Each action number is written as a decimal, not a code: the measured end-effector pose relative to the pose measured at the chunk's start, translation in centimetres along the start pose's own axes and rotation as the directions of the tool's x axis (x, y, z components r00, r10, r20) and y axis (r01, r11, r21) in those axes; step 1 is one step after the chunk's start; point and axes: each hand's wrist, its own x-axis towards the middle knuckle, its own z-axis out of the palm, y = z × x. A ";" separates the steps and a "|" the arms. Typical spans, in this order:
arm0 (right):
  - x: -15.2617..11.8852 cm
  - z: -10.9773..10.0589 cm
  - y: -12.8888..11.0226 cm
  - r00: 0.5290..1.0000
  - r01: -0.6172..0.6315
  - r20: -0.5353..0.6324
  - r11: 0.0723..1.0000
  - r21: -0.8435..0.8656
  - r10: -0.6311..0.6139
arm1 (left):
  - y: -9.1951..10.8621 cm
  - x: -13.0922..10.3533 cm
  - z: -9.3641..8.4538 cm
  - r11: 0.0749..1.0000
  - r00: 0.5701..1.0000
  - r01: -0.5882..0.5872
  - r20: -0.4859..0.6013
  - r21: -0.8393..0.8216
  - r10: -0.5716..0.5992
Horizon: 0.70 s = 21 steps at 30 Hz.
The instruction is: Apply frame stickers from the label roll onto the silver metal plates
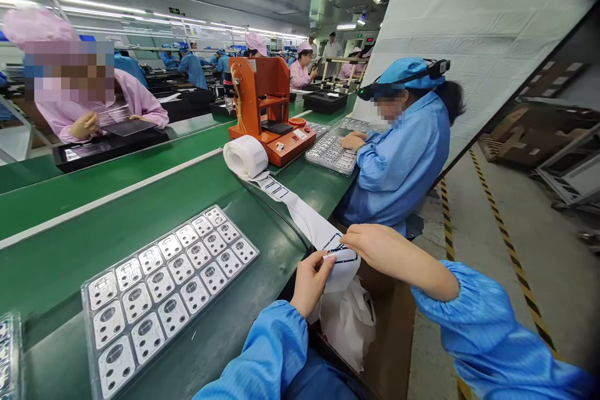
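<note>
A long white backing strip (304, 215) runs from a roll (248, 156) on the green bench to its front edge. Thin black frame-shaped stickers (344, 259) lie along it. My left hand (312, 281) pinches the strip's near side at a sticker, thumb against forefinger. Over the strip's far side, my right hand (375, 247) has its fingertips pressed together on the black frame sticker, whose lines cross between the hands. Left of my hands, a clear plastic tray (255, 251) holds several silvery plates (162, 283), each with round holes.
An orange press (281, 144) stands behind the roll. At the right, a co-worker in blue (403, 144) handles another tray (332, 156). Across the bench, a person in pink (135, 97) works over a black tray (107, 150). Crumpled white backing (349, 322) hangs into a cardboard box (391, 331).
</note>
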 end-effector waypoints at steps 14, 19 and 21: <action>0.5 -1.3 -0.6 0.999 -0.030 0.019 0.997 -0.073 0.031 | 0.8 0.1 0.0 1.000 1.000 0.011 0.010 -0.018 -0.011; -0.6 -1.0 -0.9 1.000 0.027 -0.008 0.988 -0.149 -0.028 | 0.5 0.0 0.0 0.998 1.000 0.026 0.011 -0.061 -0.025; -1.5 -0.8 -1.2 0.994 0.059 -0.082 0.984 -0.170 -0.074 | 0.4 0.0 0.1 0.993 0.999 0.043 0.000 -0.113 -0.043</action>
